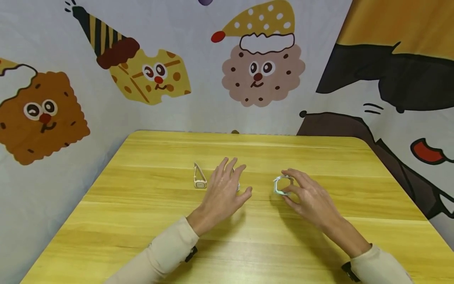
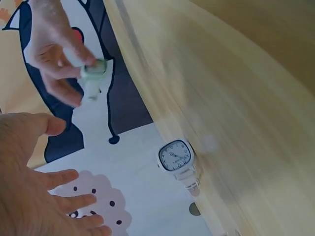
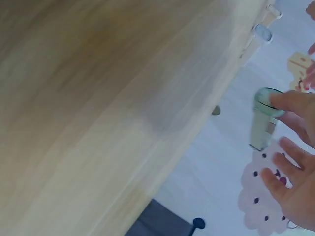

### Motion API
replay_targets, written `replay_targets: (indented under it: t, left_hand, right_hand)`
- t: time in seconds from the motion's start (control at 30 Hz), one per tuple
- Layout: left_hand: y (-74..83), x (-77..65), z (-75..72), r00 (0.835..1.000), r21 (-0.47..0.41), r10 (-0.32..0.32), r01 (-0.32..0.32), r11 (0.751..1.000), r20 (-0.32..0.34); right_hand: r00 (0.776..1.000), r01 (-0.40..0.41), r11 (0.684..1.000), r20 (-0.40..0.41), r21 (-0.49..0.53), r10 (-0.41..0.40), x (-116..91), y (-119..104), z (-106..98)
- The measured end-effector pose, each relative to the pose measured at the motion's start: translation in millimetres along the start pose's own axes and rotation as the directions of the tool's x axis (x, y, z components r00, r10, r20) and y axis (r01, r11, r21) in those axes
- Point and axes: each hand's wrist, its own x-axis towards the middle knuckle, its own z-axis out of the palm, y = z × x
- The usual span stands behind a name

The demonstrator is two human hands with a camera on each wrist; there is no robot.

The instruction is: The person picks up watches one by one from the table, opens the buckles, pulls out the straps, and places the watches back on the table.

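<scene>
My right hand (image 1: 313, 201) pinches a pale green watch (image 1: 275, 186) between thumb and fingers, its strap looped into a ring. In the right wrist view the same green watch (image 3: 261, 125) shows its strap hanging down from the fingertips. My left hand (image 1: 221, 193) hovers with fingers spread and holds nothing. Beyond it, mostly hidden in the head view, a white watch (image 2: 175, 156) with a rounded square dial stands on the table. A beige watch (image 1: 200, 184) stands left of the left hand, its strap reaching back behind the dial.
The wood-grain table (image 1: 248, 244) spreads under both hands, with its far edge against a cloth backdrop (image 1: 198, 114) printed with cartoon figures. Dark bands sit at both wrists, by the light sleeves (image 1: 156, 252).
</scene>
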Motion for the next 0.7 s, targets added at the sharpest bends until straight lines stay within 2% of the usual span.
replay_targets:
  t: [0.13, 0.23, 0.43, 0.57, 0.7]
  left_hand:
    - [4.4, 2.7, -0.1, 1.000, -0.035, 0.004, -0.005, 0.999, -0.016]
    - [7.9, 3.7, -0.2, 1.000, -0.064, 0.004, -0.005, 0.998, -0.022]
    - [14.2, 4.4, -0.4, 0.999, -0.160, 0.004, -0.010, 0.987, -0.038]
    - [19.4, 6.6, -1.5, 0.999, -0.226, 0.001, -0.013, 0.974, -0.051]
    - [24.4, 10.1, -1.8, 0.996, -0.283, 0.020, -0.042, 0.958, -0.083]
  right_hand:
    - [0.995, 0.060, 0.998, -0.082, 0.018, -0.058, 5.5, -8.9, -4.6]
    - [0.982, 0.116, 0.993, -0.155, 0.035, -0.109, 8.3, -14.5, -5.7]
    - [0.922, 0.216, 0.976, -0.335, 0.036, -0.192, 15.3, -25.1, -2.4]
    - [0.895, 0.254, 0.967, -0.385, 0.025, -0.225, 19.8, -30.3, -0.9]
    - [0.863, 0.301, 0.954, -0.427, 0.009, -0.268, 24.5, -34.4, 0.4]
